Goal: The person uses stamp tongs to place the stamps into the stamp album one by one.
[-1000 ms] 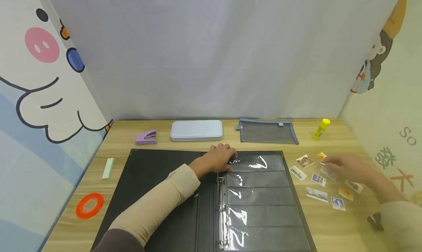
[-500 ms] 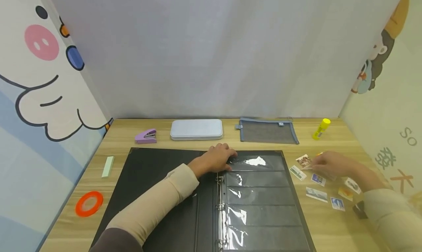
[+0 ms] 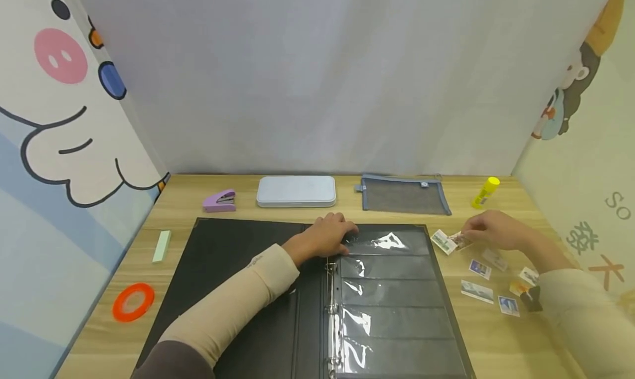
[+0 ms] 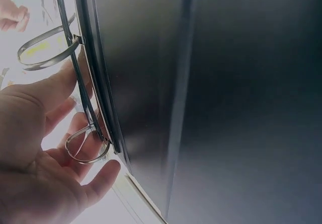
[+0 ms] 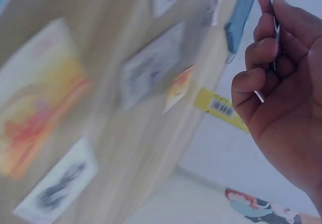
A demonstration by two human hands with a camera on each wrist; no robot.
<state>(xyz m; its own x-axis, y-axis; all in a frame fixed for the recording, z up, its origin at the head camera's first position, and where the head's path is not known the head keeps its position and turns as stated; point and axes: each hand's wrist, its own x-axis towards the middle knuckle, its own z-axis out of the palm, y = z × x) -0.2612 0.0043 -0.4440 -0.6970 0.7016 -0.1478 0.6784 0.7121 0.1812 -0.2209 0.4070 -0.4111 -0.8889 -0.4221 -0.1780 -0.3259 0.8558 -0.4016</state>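
The binder (image 3: 238, 240) is laid open on the table (image 3: 501, 346), its pocket page (image 3: 397, 293) touched near the top by the relaxed, loosely bent left hand (image 3: 328, 236). Slim metal tweezers (image 5: 276, 25) are gripped in the curled right hand (image 3: 491, 228) at the brown stamp (image 3: 461, 240), beside the green stamp (image 3: 443, 242); whether either is pinched cannot be told.

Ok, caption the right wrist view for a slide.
A bare right hand grips a slim silver metal tool near small rectangular printed paper pieces on a pale wooden tabletop.
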